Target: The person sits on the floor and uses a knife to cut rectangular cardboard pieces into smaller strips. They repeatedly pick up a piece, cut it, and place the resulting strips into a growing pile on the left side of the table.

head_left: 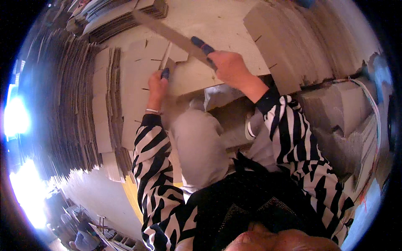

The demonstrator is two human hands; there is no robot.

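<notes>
Gripping, right hand: the right hand [234, 71], its fingers in dark blue fabric covers [202, 45], is closed on the near end of a long, flat, brown cardboard strip [171, 35].
Strip: it slants up and leftward from that hand, over the pale, flat tabletop [228, 25], its far end near a low stack of brown cardboard sheets [127, 21]; whether it rests on anything there I cannot tell.
Left hand: the left hand [157, 88], also dark blue at a fingertip, curls in at the lower end of a thin, pale cardboard slat [166, 54]; whether it pinches the slat or only touches it I cannot tell.
Slotted sheets: flat brown cardboard with short dark slits [136, 77] lies just beside the left hand.
Right-hand stack: broad brown cardboard sheets [278, 48] stand beyond the right hand, apart from it.
Grip advice: a firm but light pinch should suit the strip, as squeezing hard could crease it.
Strip control: held only at one end, it will probably sway or droop; keeping it level and its far end off the low stack seems wise.
Left-hand care: steadying the slat close to its slit edges likely guards against bending.
</notes>
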